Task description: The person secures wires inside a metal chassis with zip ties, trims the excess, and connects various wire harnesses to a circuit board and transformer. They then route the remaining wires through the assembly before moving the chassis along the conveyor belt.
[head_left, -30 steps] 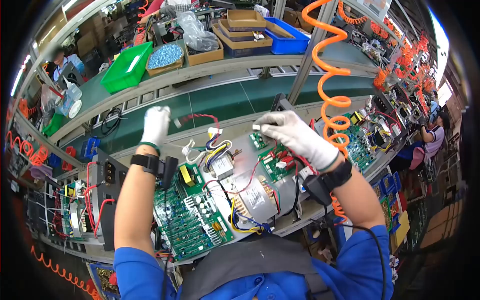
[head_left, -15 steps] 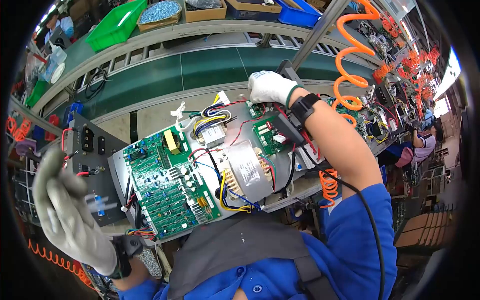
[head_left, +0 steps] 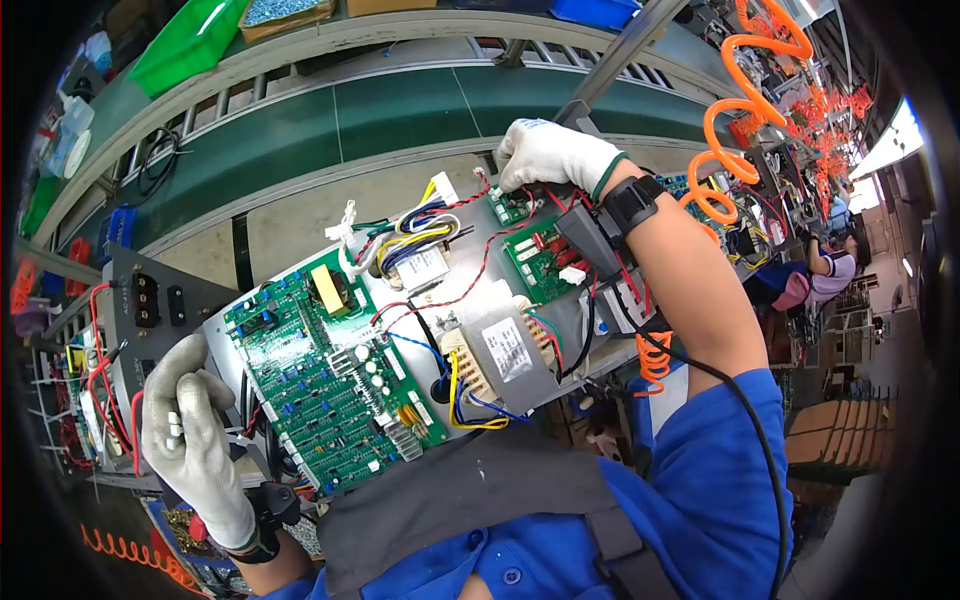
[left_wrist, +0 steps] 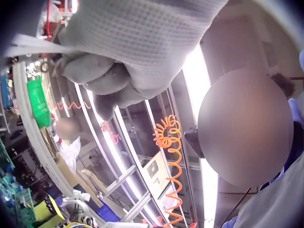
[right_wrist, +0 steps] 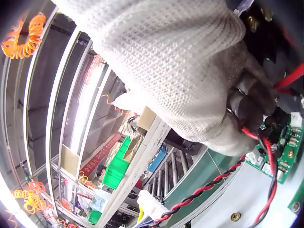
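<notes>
My gloved right hand (head_left: 560, 160) reaches to the small green circuit board (head_left: 512, 207) at the back of a metal chassis. Its fingers curl down at that board, and a red-and-black wire (right_wrist: 271, 164) comes out from under the fingertips; the wire's end is hidden. A twisted red-and-black wire (right_wrist: 209, 186) meets a white socket beside them. My left hand (head_left: 195, 440), palm up at the left of the large green circuit board (head_left: 330, 370), holds small white pieces (head_left: 174, 425) in curled fingers. In the left wrist view the left hand (left_wrist: 128, 52) shows its knuckles and bent fingers.
A transformer (head_left: 505, 350) and a smaller one (head_left: 420, 268) with bundled wires stand on the chassis. A dark upright panel (head_left: 165, 300) is at the left. Behind runs a green conveyor belt (head_left: 400, 115). An orange coiled hose (head_left: 735, 110) hangs at the right.
The left hand came back from above the chassis to its left side and now holds white pieces. The right hand moved from holding a white connector in the air to the small board.
</notes>
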Demonstrator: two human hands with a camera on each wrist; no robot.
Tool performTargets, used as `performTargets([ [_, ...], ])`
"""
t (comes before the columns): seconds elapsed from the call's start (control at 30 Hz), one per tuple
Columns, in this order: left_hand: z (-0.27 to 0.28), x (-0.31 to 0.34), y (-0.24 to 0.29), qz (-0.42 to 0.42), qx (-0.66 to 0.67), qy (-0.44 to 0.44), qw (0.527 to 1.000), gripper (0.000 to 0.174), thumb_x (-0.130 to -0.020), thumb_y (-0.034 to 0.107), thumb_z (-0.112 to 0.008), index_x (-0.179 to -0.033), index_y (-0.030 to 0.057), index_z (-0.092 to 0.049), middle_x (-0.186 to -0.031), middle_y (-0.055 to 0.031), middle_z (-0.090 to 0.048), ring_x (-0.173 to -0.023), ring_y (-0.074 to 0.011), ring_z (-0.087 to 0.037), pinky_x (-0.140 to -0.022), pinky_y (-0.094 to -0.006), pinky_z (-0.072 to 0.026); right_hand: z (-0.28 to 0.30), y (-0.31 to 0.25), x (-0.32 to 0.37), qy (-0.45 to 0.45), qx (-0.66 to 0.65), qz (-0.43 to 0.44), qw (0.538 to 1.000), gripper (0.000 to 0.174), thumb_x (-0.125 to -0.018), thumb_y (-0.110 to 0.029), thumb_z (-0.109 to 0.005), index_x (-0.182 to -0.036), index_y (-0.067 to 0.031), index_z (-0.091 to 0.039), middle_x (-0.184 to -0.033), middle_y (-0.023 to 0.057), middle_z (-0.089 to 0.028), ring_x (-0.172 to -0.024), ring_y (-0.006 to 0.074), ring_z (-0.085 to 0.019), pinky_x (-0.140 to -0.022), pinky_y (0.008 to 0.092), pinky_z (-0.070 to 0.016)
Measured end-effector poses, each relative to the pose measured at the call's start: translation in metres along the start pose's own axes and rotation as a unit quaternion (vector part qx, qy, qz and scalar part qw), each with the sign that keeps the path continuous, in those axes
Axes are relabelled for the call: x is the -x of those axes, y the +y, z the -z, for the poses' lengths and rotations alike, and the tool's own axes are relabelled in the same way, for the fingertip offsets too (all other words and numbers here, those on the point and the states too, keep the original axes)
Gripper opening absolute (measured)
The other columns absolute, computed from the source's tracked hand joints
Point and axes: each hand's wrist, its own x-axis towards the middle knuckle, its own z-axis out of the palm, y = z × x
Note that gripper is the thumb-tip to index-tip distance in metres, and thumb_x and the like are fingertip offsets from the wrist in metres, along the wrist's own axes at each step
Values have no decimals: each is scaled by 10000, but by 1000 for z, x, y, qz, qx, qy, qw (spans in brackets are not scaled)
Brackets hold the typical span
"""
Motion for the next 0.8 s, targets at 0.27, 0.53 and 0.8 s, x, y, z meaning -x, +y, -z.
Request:
performTargets([
  [0.27,-4,-1,-10,37,-1,-14,999,250,-953,100,-539,-1111,-77,-617,-735,-42,-587,-624,-60,-494,-563,-190,-356,0,-15,4,-9,29,0,1000,274,-646,-233,-722,-803,-8,-716,-674,129,-662,-653,228,-651,-630,339,-501],
  [0.53,-11,0,1,9,21,-29,999,236,-947,92,-534,-1106,-54,-630,-697,-11,-574,-609,-26,-463,-543,-178,-304,-22,-5,-5,59,89,3,994,234,-669,-223,-710,-820,-46,-740,-734,165,-681,-721,283,-680,-688,361,-526],
  [0.8,20,21,51,-103,155,-12,982,347,-966,128,-468,-1249,-66,-515,-746,8,-470,-574,-33,-354,-532,-168,-286,-15,-113,100,20,-494,351,795,312,-882,-165,-564,-1150,-9,-592,-979,133,-675,-849,203,-650,-694,300,-514],
])
